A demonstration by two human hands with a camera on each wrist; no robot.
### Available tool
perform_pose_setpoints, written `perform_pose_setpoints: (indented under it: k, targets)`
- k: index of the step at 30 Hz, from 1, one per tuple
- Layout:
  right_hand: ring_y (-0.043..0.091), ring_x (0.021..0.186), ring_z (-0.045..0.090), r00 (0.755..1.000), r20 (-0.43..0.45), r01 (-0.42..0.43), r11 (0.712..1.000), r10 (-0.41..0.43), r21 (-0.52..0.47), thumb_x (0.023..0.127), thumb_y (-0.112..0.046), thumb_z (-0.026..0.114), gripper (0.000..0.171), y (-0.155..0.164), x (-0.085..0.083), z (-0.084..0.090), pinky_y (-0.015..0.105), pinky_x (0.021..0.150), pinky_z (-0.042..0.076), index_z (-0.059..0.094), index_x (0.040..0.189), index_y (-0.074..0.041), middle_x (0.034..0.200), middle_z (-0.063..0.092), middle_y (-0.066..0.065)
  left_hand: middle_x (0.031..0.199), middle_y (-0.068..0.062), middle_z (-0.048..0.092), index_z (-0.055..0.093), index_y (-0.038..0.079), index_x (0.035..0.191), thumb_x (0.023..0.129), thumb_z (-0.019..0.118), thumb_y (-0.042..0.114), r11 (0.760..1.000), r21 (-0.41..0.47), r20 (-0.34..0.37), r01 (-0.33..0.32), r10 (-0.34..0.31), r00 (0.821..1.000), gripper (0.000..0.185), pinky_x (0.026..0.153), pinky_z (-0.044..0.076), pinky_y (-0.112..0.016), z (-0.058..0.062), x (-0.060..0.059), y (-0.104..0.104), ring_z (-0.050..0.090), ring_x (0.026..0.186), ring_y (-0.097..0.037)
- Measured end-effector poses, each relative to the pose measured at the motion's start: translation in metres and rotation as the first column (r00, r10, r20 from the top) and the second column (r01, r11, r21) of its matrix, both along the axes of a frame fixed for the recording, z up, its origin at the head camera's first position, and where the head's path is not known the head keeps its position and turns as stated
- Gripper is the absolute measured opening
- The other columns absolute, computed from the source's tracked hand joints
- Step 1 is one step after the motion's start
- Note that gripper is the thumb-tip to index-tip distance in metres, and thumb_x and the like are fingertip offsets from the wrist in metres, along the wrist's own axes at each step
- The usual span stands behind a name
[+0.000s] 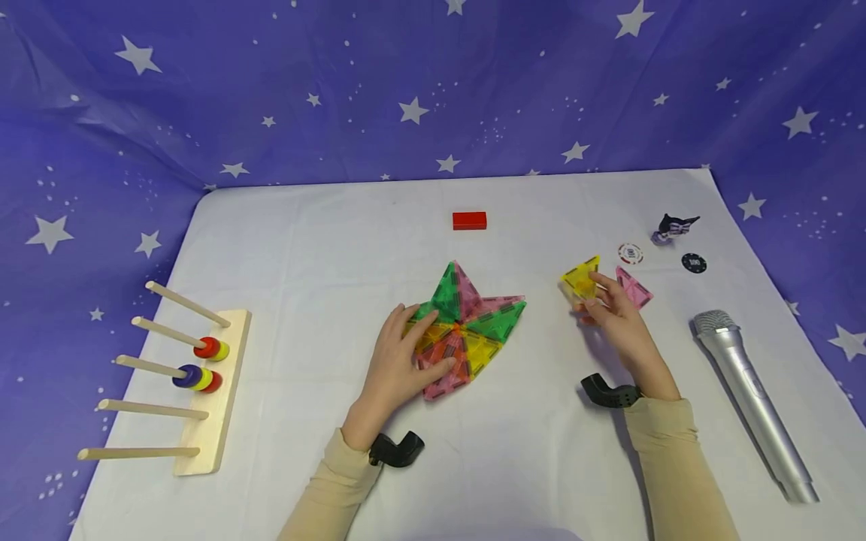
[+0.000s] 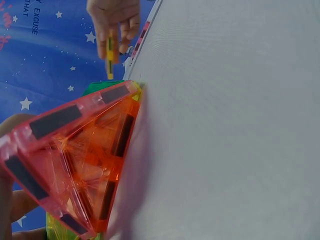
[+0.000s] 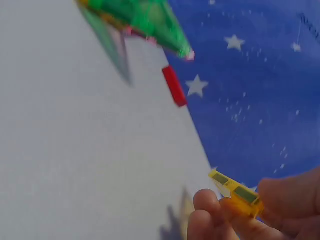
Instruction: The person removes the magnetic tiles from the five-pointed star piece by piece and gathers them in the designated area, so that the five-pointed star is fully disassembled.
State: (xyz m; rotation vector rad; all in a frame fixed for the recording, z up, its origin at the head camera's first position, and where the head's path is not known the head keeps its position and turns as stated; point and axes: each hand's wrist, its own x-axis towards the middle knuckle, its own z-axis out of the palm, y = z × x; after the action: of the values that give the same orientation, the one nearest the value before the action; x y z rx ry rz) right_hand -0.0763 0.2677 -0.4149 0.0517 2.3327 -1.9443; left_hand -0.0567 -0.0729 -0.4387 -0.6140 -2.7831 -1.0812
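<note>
1. At the far left of the head view stands a wooden peg rack (image 1: 210, 391) with a few coloured rings (image 1: 203, 364) threaded on two of its pegs, well apart from the hands.
2. Left of centre, the left hand (image 1: 399, 361) lies over the near-left edge of the magnetic tile cluster (image 1: 467, 330), fingers relaxed and spread flat on the orange and pink pieces, pressing rather than gripping. In the left wrist view an orange-pink triangle (image 2: 75, 155) of that cluster fills the lower left.
3. The cluster sits at mid-frame on the white table cloth (image 1: 304, 248): green, pink, yellow and orange triangles meeting at one point, with some panels tipped upward. A red block (image 1: 470, 220) lies above it, apart.
4. Right of centre, the right hand (image 1: 612, 312) pinches a yellow triangle tile (image 1: 580, 279) between thumb and fingertips, lifted off the cloth; the right wrist view shows its edge at lower right (image 3: 237, 192). A pink triangle tile (image 1: 634, 288) lies just beside that hand.
5. To do this well, I judge the left hand should keep the cluster steady while the yellow tile comes in edge to edge, magnet strips aligned, so the raised panels do not collapse.
6. Upper right: two poker chips (image 1: 630, 253) and a small dark figure (image 1: 673, 225). At far right lies a silver microphone (image 1: 751, 398).
</note>
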Motion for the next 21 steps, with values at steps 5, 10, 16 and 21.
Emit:
perform_pose_setpoints:
  k: [5,10,16,21]
  targets:
    - [0.007,0.082,0.061,0.997,0.071,-0.004,1.000,0.004,0.000,0.096,-0.002,0.038,0.051,0.008,-0.008,-0.009,0.019,0.073,0.049,0.014,0.140,0.005,0.110,0.047,0.025,0.137,-0.012,0.037,0.049,0.015,0.132,0.074,0.066,0.051,1.000,-0.001,-0.002,0.001,-0.001,1.000,0.069,0.102,0.019,-0.053,-0.001,0.000,0.000,0.018,0.132,-0.031]
    - [0.011,0.073,0.063,0.999,0.044,0.004,1.000,-0.005,0.020,0.096,-0.004,0.039,0.050,0.010,-0.008,-0.017,0.022,0.070,0.050,0.014,0.138,0.007,0.094,0.061,0.011,0.138,-0.010,0.035,0.047,0.018,0.133,0.075,0.065,0.052,1.000,-0.009,0.002,0.002,-0.002,1.000,0.070,0.103,0.018,-0.052,-0.002,0.001,0.000,0.016,0.133,-0.029]
    - [0.012,0.059,0.060,0.997,0.050,0.054,0.993,-0.060,0.108,0.097,-0.011,0.042,0.048,0.011,-0.003,-0.021,0.024,0.059,0.052,0.020,0.136,0.005,0.079,0.064,0.011,0.138,-0.010,0.036,0.047,0.018,0.133,0.075,0.066,0.052,1.000,0.007,0.014,0.006,-0.006,1.000,0.070,0.103,0.018,-0.052,0.000,0.000,-0.001,0.017,0.133,-0.029]
    - [0.014,0.053,0.056,0.993,0.081,0.076,0.990,-0.086,0.120,0.097,-0.016,0.042,0.049,0.010,-0.001,-0.017,0.024,0.052,0.051,0.020,0.136,0.003,0.070,0.063,0.009,0.138,-0.011,0.035,0.047,0.019,0.133,0.074,0.066,0.052,1.000,0.014,0.027,0.001,-0.001,1.000,0.070,0.102,0.018,-0.053,0.001,-0.001,-0.001,0.016,0.133,-0.029]
